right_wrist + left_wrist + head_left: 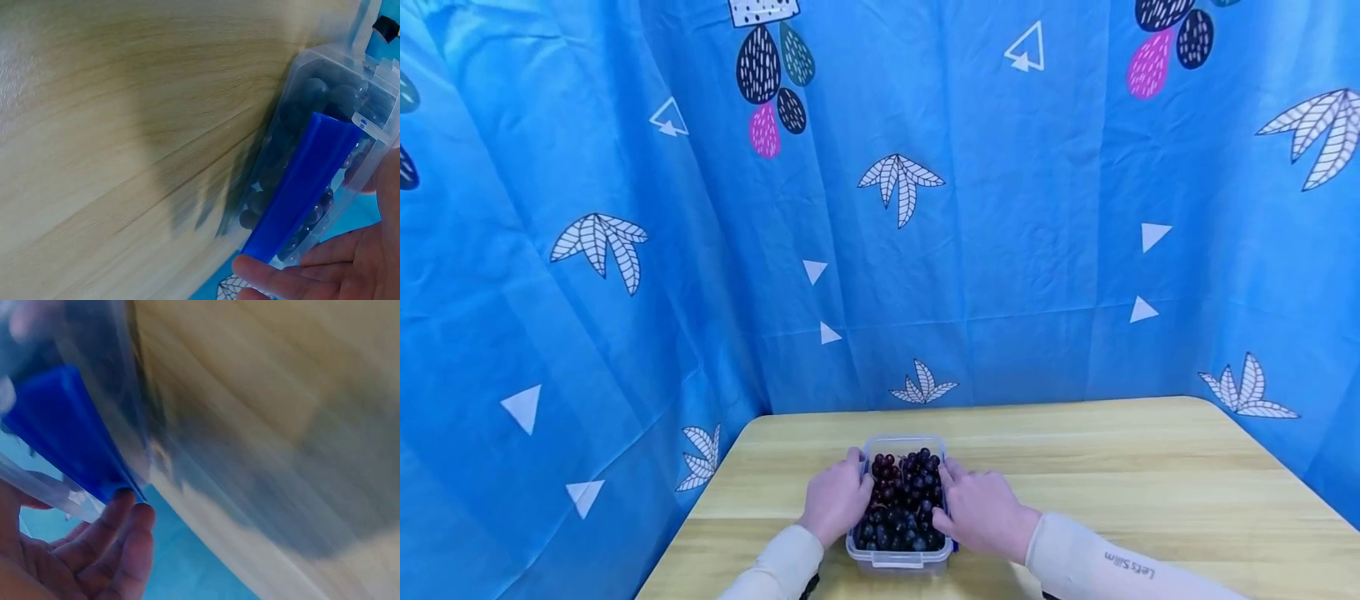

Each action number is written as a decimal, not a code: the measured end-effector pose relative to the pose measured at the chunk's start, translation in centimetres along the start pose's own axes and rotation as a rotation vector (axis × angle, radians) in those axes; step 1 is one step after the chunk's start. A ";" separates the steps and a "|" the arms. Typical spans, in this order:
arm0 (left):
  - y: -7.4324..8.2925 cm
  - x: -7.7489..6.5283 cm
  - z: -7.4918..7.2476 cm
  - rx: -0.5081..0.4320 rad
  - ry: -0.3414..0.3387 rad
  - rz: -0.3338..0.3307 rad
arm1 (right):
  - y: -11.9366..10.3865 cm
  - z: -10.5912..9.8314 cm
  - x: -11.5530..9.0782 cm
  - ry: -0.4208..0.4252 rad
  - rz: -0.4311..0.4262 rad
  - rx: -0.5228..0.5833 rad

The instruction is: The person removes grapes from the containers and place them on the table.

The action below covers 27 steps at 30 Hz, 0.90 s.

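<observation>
A clear plastic container (pixel 898 560) full of dark grapes (pixel 910 492) stands without a lid on the table. My left hand (pixel 838 500) holds its left side, thumb over the rim. In the left wrist view, the left fingertips (pixel 142 515) meet the lower end of a blue side flap (pixel 69 434). On the opposite side my right hand (pixel 988 510) grips the container, its thumb at the rim near the front. Another blue flap (pixel 303 187) hangs along that wall in the right wrist view, with right fingertips (pixel 250 267) at its end.
The light wood table (pixel 1120 467) stretches farther to the right of the container than to the left. Blue patterned curtain (pixel 1000 250) hangs behind the table and along both sides. A small black item (pixel 386 28) shows at the right wrist view's upper corner.
</observation>
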<state>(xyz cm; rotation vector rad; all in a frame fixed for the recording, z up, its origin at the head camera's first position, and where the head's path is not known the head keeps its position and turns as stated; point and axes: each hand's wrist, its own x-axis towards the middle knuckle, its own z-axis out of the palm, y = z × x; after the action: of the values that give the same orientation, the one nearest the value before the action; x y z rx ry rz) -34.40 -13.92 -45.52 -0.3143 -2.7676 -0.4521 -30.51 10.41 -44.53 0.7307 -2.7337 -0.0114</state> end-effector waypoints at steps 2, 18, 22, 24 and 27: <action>-0.2 0.3 0.3 -0.005 -0.001 -0.004 | 0.1 0.1 0.0 -0.001 0.000 0.002; -0.5 -0.3 1.2 -0.014 0.016 -0.036 | 0.2 -0.9 0.6 0.006 -0.065 -0.085; -0.5 -0.4 1.2 -0.028 0.006 -0.048 | 0.1 -2.7 1.7 0.059 -0.111 -0.052; -0.4 -0.4 1.1 -0.038 0.001 -0.053 | 0.0 -3.8 2.3 0.081 -0.149 -0.026; -0.3 -0.3 1.0 -0.042 -0.002 -0.052 | -0.5 -5.2 3.2 0.056 -0.206 0.010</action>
<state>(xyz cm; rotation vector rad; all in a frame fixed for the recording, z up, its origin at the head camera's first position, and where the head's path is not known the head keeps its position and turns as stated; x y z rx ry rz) -34.49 -13.96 -46.56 -0.2536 -2.7766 -0.5232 -31.38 8.76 -38.70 0.9969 -2.5961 -0.0232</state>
